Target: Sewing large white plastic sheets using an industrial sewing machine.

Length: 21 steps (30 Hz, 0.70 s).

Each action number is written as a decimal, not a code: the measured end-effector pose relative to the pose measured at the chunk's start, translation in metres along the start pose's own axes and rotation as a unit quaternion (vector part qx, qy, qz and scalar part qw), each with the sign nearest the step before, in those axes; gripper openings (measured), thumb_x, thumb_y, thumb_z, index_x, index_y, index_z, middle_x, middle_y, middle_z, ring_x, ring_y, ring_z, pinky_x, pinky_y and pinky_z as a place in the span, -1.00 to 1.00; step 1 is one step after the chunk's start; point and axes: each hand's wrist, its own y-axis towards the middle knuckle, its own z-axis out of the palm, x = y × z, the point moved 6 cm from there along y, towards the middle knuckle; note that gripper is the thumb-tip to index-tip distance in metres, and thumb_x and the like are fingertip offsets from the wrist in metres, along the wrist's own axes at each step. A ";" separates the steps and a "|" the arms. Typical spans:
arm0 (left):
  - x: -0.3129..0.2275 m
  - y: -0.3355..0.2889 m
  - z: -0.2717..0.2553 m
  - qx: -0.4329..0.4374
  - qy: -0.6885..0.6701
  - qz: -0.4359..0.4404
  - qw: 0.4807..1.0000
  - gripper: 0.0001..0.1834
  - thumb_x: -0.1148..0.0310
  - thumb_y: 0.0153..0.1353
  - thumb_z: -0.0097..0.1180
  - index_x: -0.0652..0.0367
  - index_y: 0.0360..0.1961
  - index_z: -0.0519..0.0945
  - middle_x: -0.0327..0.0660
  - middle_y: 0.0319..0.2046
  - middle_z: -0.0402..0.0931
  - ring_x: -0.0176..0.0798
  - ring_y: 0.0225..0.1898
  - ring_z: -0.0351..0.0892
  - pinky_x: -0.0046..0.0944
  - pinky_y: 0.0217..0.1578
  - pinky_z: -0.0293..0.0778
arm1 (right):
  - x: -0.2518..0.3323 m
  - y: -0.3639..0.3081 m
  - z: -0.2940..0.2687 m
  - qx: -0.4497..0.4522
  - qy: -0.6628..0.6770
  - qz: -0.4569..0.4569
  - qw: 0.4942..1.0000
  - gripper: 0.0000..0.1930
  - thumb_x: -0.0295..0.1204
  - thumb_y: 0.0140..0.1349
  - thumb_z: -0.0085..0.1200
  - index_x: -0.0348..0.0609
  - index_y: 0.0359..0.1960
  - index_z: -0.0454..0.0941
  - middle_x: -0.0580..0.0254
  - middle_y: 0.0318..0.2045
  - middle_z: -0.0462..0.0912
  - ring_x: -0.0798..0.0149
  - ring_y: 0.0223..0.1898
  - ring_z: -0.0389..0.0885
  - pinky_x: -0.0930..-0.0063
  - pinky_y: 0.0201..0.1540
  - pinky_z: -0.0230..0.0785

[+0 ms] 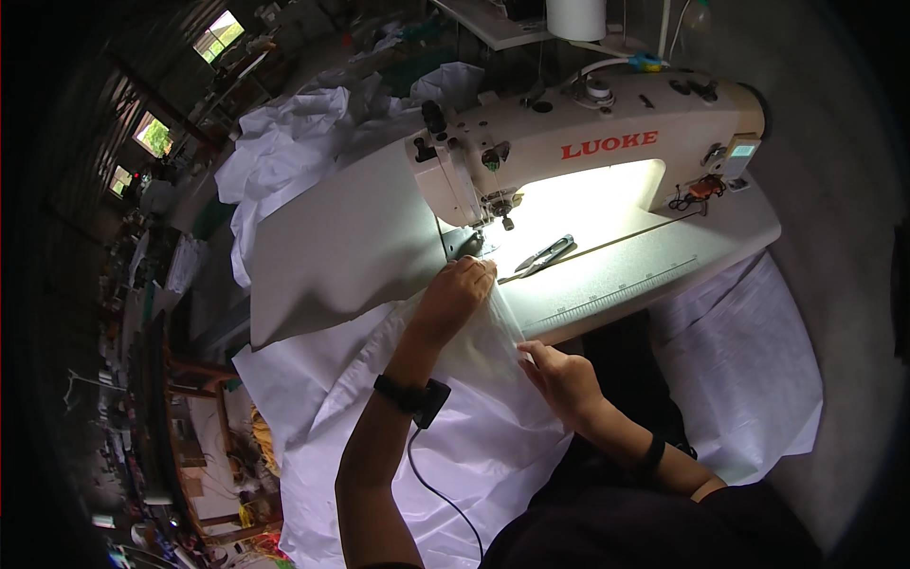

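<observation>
A white sewing machine (531, 133) stands on its pale table, its lamp lighting the needle area. White, slightly sheer fabric (417, 446) runs from the presser foot (485, 245) down over the table's front edge and across my lap. Just in front of the foot, my left hand (462, 289) is closed on the fabric near its edge. Lower and to the right, my right hand (559, 375) pinches the same edge between thumb and fingers. The edge stretches between the two hands. Thread snips (548, 256) lie on the table right of the needle, touched by neither hand.
Crumpled white fabric (294, 142) is heaped behind the table at the left. More white fabric (744, 370) hangs at the right. A cable (431, 488) trails from the device on my left wrist. A thread cone (576, 17) stands behind the machine.
</observation>
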 end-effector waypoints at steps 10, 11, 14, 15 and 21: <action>0.009 -0.005 0.007 0.016 -0.033 -0.016 0.999 -0.79 0.44 0.16 0.03 0.15 -0.19 0.62 -0.24 -0.09 0.57 -0.24 -0.03 0.57 -0.28 -0.07 0.55 | -0.017 0.010 0.010 0.043 0.157 0.114 0.980 -0.73 -0.32 0.27 0.10 -0.12 -0.05 0.45 0.05 -0.51 0.62 0.01 -0.42 0.65 0.22 -0.37 0.47; 0.010 -0.006 0.011 0.032 -0.034 -0.023 0.999 -0.79 0.44 0.16 0.03 0.15 -0.19 0.62 -0.24 -0.09 0.57 -0.24 -0.03 0.57 -0.28 -0.07 0.55 | -0.019 0.010 0.012 0.056 0.170 0.135 0.974 -0.69 -0.33 0.27 0.09 -0.12 0.01 0.45 0.03 -0.49 0.63 0.00 -0.41 0.65 0.21 -0.35 0.47; 0.003 -0.014 0.013 0.038 0.028 -0.041 0.998 -0.81 0.44 0.15 0.05 0.17 -0.22 0.62 -0.24 -0.09 0.57 -0.23 -0.02 0.57 -0.26 -0.08 0.57 | -0.010 0.011 0.013 0.062 0.122 0.095 0.986 -0.59 -0.39 0.26 0.04 -0.12 0.16 0.39 0.02 -0.47 0.63 -0.01 -0.42 0.64 0.23 -0.34 0.47; 0.000 -0.018 0.010 0.020 0.036 -0.067 0.997 -0.80 0.45 0.16 0.06 0.18 -0.19 0.61 -0.24 -0.07 0.57 -0.23 -0.01 0.57 -0.26 -0.09 0.57 | 0.002 0.013 0.010 0.040 0.018 0.006 0.999 -0.46 -0.47 0.20 0.01 -0.17 0.27 0.31 0.03 -0.46 0.63 0.04 -0.47 0.66 0.26 -0.40 0.49; -0.016 -0.038 0.007 0.005 -0.017 -0.206 0.978 -0.38 0.10 0.14 0.22 0.28 0.14 0.47 -0.05 0.18 0.44 -0.03 0.23 0.39 -0.14 0.25 0.30 | 0.014 0.023 0.028 0.147 -0.176 -0.016 0.973 -0.37 -0.50 0.11 0.03 -0.33 0.28 0.27 0.15 -0.56 0.62 0.16 -0.54 0.65 0.34 -0.47 0.48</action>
